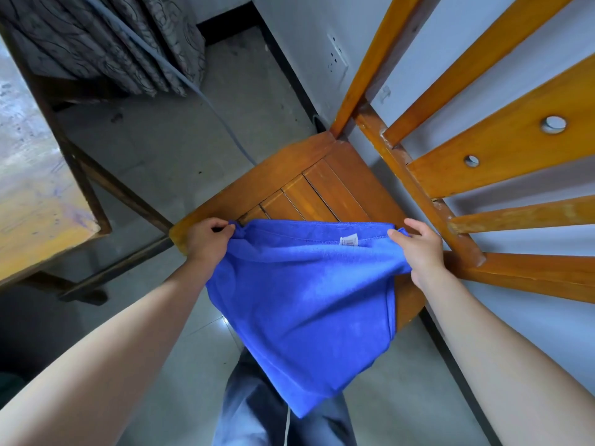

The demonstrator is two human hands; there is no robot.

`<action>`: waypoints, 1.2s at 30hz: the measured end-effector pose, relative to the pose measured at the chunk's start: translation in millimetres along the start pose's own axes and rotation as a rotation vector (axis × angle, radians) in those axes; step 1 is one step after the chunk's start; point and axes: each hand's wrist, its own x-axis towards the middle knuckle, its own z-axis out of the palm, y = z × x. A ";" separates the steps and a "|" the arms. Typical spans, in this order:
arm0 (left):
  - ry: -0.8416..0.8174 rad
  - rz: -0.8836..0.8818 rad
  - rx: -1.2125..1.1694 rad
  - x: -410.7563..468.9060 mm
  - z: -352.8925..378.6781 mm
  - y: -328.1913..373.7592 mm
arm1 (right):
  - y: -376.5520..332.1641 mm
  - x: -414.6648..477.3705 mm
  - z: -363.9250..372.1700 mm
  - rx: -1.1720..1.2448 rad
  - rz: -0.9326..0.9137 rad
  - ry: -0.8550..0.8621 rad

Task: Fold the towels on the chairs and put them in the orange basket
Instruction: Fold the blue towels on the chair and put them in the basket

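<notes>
A blue towel (299, 304) with a small white label hangs stretched between my two hands over the front of a wooden chair seat (309, 185). My left hand (206, 239) pinches its upper left corner. My right hand (421, 249) grips the upper right corner. The top edge is held taut and level above the seat, and the rest drapes down toward my legs. The orange basket is out of view.
The chair's slatted backrest (483, 149) rises at the right against a pale wall. A worn wooden table (35, 188) stands at the left with dark frame bars below. A patterned curtain (106, 43) and a grey cable lie at the back over the tiled floor.
</notes>
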 end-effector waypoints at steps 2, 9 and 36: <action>0.009 -0.007 -0.049 -0.2 -2.5 -2.1 | 4.9 3.6 -1.8 -0.023 0.051 0.016; 0.033 -0.005 -0.046 -0.3 -0.1 -6.1 | 14.0 4.0 -7.0 0.062 0.095 0.055; 0.055 0.051 -0.167 -5.2 -27.4 1.2 | -9.9 -3.6 -19.9 -0.723 -0.437 -0.083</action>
